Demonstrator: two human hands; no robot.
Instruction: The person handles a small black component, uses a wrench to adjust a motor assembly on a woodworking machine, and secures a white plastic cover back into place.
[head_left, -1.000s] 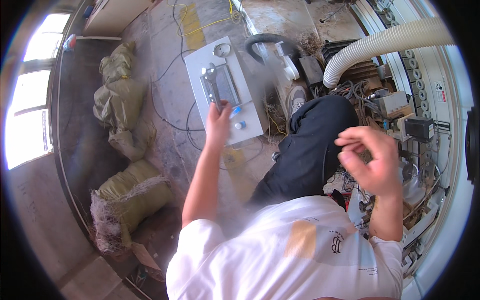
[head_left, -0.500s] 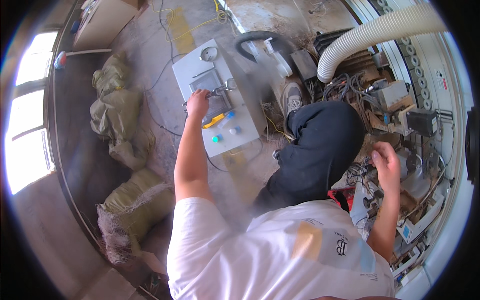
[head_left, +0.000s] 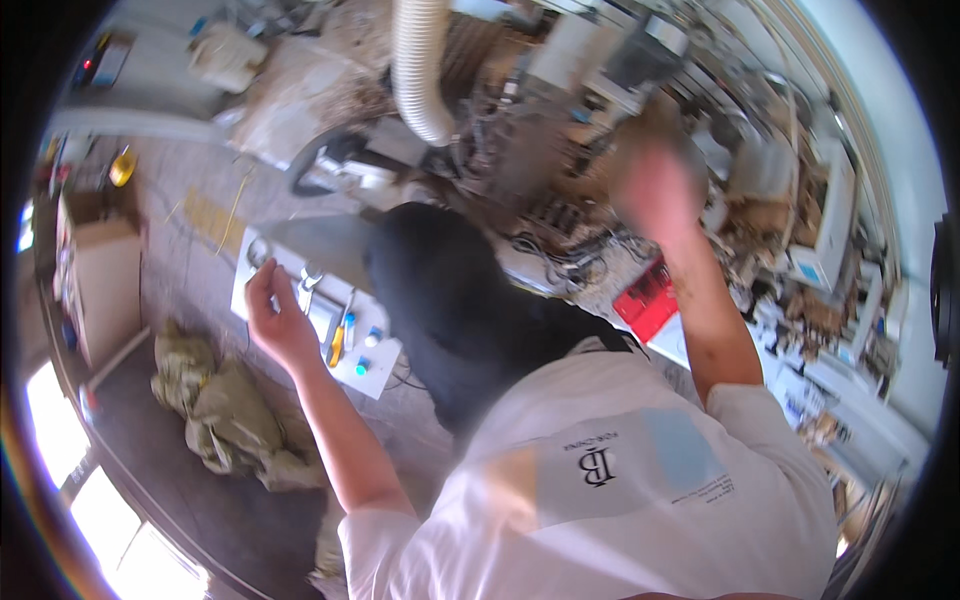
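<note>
My left hand (head_left: 278, 312) is raised beside the light grey box (head_left: 378, 378), over its left part. Its fingers are loosely bent and apart, and nothing shows in them. Close to it on the box lies a metal tool (head_left: 311, 279), too small to name exactly. A yellow-handled tool (head_left: 337, 345) and a small green-capped container (head_left: 361, 367) are also on the box top. On the other side, my right hand (head_left: 662, 190) reaches over the cluttered machine (head_left: 560, 150). Motion smears its fingers, so whether it holds anything is hidden.
A ribbed white hose (head_left: 424, 75) hangs above the machine. The red case (head_left: 648, 300) sits below my right forearm. Olive sacks (head_left: 235, 420) lie along the wall at the left. Loose cables (head_left: 570, 262) run between my leg and the machine.
My view has swung right. My left hand has let go of the metal tool and come up off the box. The right hand has gone out over the machine.
</note>
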